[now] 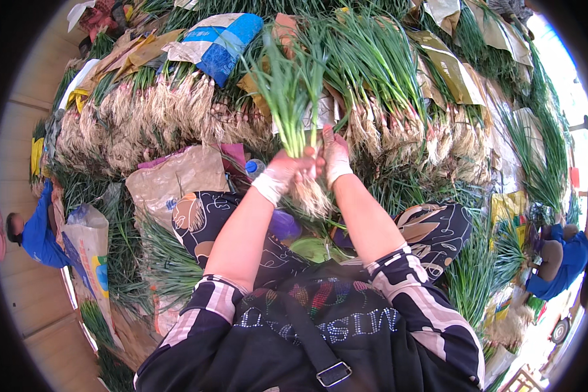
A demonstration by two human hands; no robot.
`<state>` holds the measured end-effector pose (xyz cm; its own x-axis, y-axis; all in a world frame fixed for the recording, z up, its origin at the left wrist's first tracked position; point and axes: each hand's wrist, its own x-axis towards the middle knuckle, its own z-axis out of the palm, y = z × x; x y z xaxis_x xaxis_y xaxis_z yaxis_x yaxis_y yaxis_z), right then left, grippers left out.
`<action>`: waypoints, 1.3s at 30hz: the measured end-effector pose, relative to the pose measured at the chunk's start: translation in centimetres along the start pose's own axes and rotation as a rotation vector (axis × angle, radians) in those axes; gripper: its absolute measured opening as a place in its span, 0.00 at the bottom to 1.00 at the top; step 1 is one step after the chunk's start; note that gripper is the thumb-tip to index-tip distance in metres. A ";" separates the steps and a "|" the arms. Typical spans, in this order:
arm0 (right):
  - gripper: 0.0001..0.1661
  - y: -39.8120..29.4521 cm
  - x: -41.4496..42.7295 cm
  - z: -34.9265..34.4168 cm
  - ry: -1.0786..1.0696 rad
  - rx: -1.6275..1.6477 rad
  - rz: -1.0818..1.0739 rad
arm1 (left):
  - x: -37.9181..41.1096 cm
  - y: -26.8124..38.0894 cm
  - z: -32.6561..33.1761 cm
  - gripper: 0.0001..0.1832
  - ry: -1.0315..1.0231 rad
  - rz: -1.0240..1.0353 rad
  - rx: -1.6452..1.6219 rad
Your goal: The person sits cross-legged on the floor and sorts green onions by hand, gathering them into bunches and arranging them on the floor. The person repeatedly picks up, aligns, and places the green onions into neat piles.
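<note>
My left hand (pixel 285 171), with a white wrap at its wrist, grips a bunch of green garlic or scallions (pixel 289 117) near the base of the stalks. The leaves point away from me, and a pale clump of roots (pixel 311 193) hangs below the fist. Close against the bunch's right side is my right hand (pixel 336 151), also wrapped at the wrist. Its fingers are bent, and whether they hold a stalk is hidden. Behind my hands lies a row of similar plants (pixel 372 73), roots towards me.
Rooted bunches (pixel 161 108) stretch across the left, partly under a blue and white sack (pixel 220 44). A brown paper sack (pixel 176 176) lies by my left knee, near a blue-capped bottle (pixel 255 167). People in blue work at the left (pixel 41 230) and right (pixel 561 259).
</note>
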<state>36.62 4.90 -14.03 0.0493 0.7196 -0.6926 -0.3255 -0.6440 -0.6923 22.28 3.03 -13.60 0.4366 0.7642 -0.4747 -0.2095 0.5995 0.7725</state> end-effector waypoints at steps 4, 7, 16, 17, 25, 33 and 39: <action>0.21 -2.0 1.0 -1.4 0.015 0.829 -0.135 | -2.3 1.6 -1.2 0.16 -0.099 -0.009 -0.371; 0.27 -2.5 1.1 -3.1 -0.371 0.019 -0.116 | -2.5 1.7 -2.2 0.17 -0.100 0.001 -0.367; 0.15 -1.0 -0.8 -2.8 -0.482 -0.954 -0.509 | -1.6 0.4 -2.4 0.16 -0.140 -0.064 -0.255; 0.14 -0.9 -0.3 -2.9 -0.441 -1.094 -0.555 | -1.6 0.2 -2.0 0.14 -0.122 -0.071 -0.229; 0.15 0.5 3.1 -5.2 -0.597 -2.217 -0.944 | -1.9 0.9 -0.6 0.14 -0.200 0.230 -0.418; 0.45 1.8 -3.1 -6.3 -0.602 -0.131 -0.278 | 0.3 3.4 -2.5 0.11 -0.200 0.429 -0.589; 0.29 -0.2 -6.7 -6.9 -0.506 -0.242 -0.344 | 3.0 4.0 -3.5 0.09 0.111 0.258 -0.536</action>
<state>42.88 -1.63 -10.65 -0.3565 0.8900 -0.2842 -0.1463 -0.3536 -0.9239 19.71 8.57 -13.46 0.2252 0.9036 -0.3643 -0.7209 0.4061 0.5616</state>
